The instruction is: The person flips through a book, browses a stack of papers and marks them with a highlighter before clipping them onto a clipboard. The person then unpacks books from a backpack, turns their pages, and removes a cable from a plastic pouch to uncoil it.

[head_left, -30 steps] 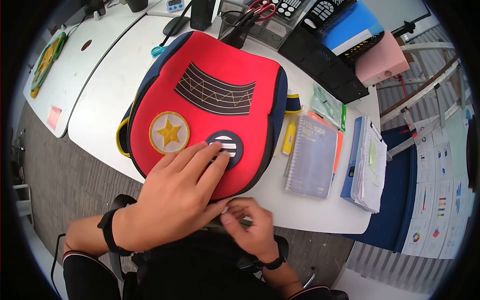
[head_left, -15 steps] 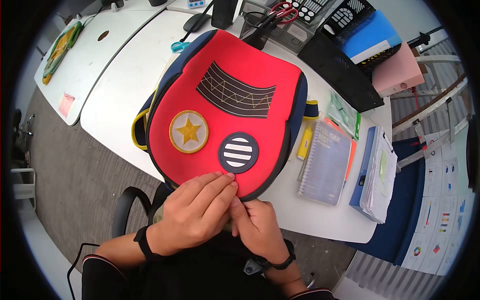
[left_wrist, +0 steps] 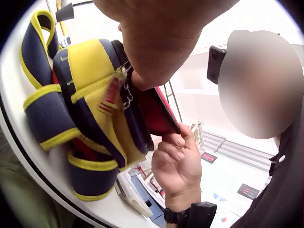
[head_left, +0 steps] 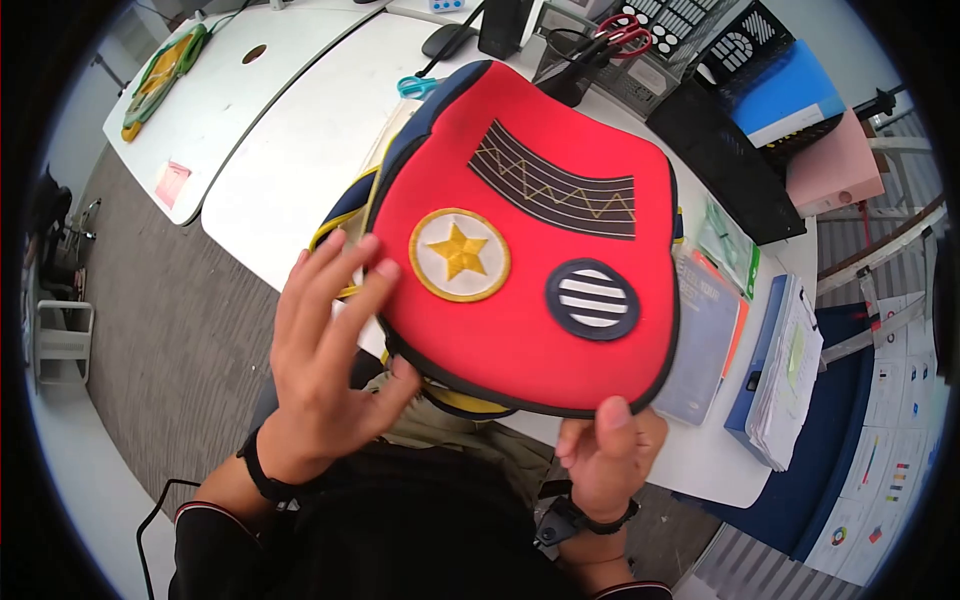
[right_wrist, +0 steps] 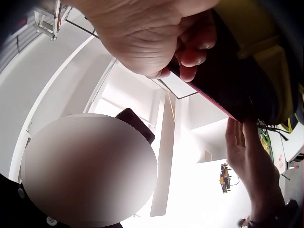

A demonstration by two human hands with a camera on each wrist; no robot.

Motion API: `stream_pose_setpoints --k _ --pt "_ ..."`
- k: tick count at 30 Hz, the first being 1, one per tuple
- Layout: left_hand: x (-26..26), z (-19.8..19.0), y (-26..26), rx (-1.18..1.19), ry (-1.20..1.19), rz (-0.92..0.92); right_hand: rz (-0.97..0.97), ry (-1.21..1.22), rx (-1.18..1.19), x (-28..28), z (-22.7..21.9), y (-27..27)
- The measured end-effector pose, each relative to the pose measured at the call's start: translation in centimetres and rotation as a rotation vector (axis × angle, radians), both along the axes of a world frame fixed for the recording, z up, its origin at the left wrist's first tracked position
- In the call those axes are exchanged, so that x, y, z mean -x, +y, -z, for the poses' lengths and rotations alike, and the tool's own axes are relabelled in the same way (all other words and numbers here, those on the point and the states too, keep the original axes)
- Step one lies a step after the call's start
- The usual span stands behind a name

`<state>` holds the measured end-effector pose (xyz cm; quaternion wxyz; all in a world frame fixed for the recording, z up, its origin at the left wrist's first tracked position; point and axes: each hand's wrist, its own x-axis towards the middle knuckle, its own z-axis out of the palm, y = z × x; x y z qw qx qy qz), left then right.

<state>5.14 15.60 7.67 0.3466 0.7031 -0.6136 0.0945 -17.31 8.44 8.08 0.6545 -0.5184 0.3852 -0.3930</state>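
A red backpack (head_left: 520, 340) with a gold star patch, a striped round patch and a dark patterned strip lies face up over the desk edge. Its front flap is raised along the lower side, above yellow and navy fabric. The left hand (head_left: 335, 350) touches the flap's left edge, fingers spread and fairly straight. At the lower right edge, the right hand (head_left: 612, 455) pinches the rim, thumb on top and other fingers curled below. The left wrist view shows the yellow and navy side (left_wrist: 90, 71), a small keychain (left_wrist: 112, 92) and the right hand (left_wrist: 178, 166) at the flap's corner.
Right of the backpack are a notebook (head_left: 695, 350), a blue folder with papers (head_left: 785, 375) and a green-edged packet (head_left: 728, 240). Behind stand a pen holder (head_left: 570, 75), black file racks (head_left: 725, 160) and a pink binder (head_left: 835, 170). Teal scissors (head_left: 415, 87) lie at the back left.
The left hand has left the lower edge beside the right hand and moved to the flap's left side. The backpack appears further right in view, its lower edge lifted and yellow fabric showing below.
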Motion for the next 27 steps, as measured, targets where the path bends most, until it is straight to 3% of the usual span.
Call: stream_pose_setpoints --k 1,2,3,4,6,7,9,10,12,15,18,20,22,26,27 --pt "-0.2 0.1 0.0 -0.003 -0.003 -0.005 0.048 -0.036 0.036 -0.3 -0.2 -0.2" --pt "-0.3 0.2 0.1 0.022 0.150 -0.022 0.098 -0.070 0.073 -0.3 -0.3 -0.3" --pt "-0.4 0.4 0.2 0.048 0.305 -0.038 0.059 -0.036 0.058 0.3 -0.1 -0.4" --pt "-0.5 0.7 0.4 0.046 0.305 -0.040 0.056 -0.037 0.057 0.1 0.4 -0.5" --pt "-0.8 1.3 1.2 -0.087 0.403 0.061 0.088 0.084 0.454 -0.6 1.0 -0.7" --pt "-0.3 1.2 1.0 -0.055 0.420 0.061 0.086 0.086 0.454 -1.1 0.6 -1.0" --pt "-0.2 1.3 0.9 -0.085 0.496 0.078 -0.156 0.214 0.790 -2.3 -0.8 -1.7" --pt "-0.2 1.3 0.9 -0.115 0.570 0.099 -0.156 0.216 0.789 -2.9 -1.1 -1.8" --pt "-0.7 0.9 0.7 -0.123 0.585 0.140 -0.367 0.331 0.712 -4.1 -1.5 -1.7" --pt "-1.8 0.0 0.8 -0.280 0.637 0.184 -0.336 0.283 0.610 -5.2 -1.2 -1.5" --pt "-3.4 -1.2 0.3 -0.296 0.523 0.267 -0.314 0.192 0.560 -5.7 -2.0 -2.0" --pt "-4.2 -1.8 -0.5 -0.245 0.205 0.070 -0.250 0.056 0.461 -5.8 -2.5 -1.9" --pt "-5.5 -1.9 -2.2 -0.164 0.087 0.021 -0.253 0.028 0.386 -5.8 -3.5 -2.0" --pt "-8.6 -0.5 -7.5 0.054 -0.001 0.101 -0.153 -0.039 0.354 -5.5 -5.3 -2.4" --pt "-9.2 -0.6 -8.6 0.049 -0.018 0.132 -0.147 0.045 0.274 -5.2 -6.2 -2.5"
